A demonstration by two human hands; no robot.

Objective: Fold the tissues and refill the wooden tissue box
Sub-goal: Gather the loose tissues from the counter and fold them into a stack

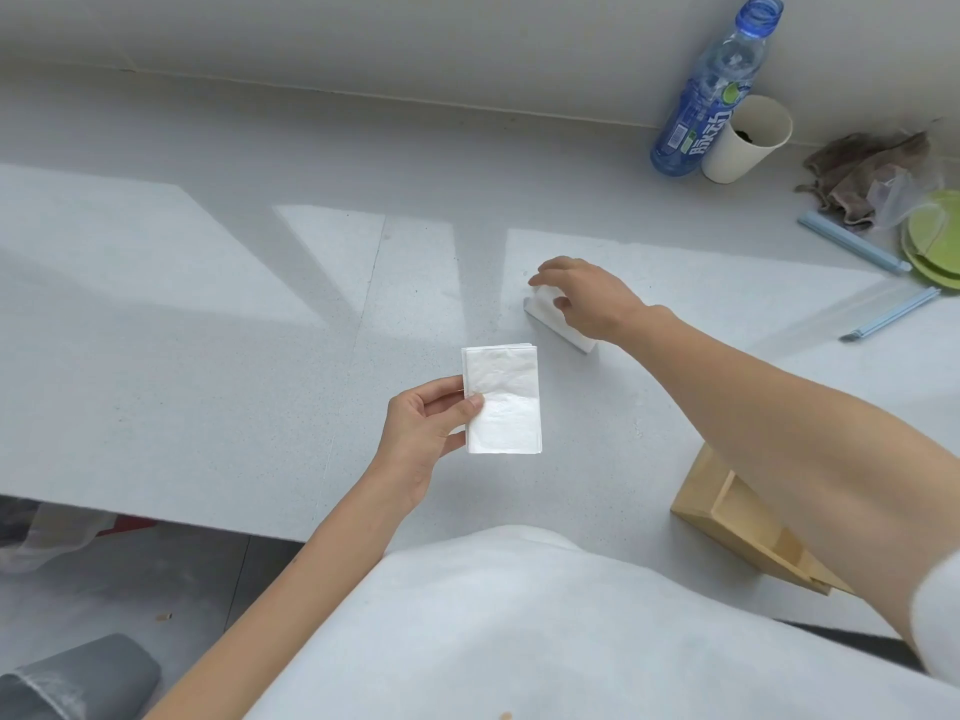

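Observation:
My left hand (423, 426) pinches a folded stack of white tissues (503, 400) by its left edge, thumb on top, just above the grey table. Farther back and to the right, my right hand (587, 296) lies curled over a second white tissue stack (540, 309) that rests on the table; its fingers touch the stack, and most of the stack is hidden beneath the palm. The wooden tissue box (727, 517) lies tilted at the near right, partly covered by my right forearm, with its open inside showing.
A blue plastic bottle (711, 90) and a white paper cup (748, 140) stand at the back right by the wall. A brown cloth (862, 174), green lids (935, 241) and two pale blue clip sticks (852, 241) lie at the right edge. The table's near edge (156, 514) drops to the floor at left.

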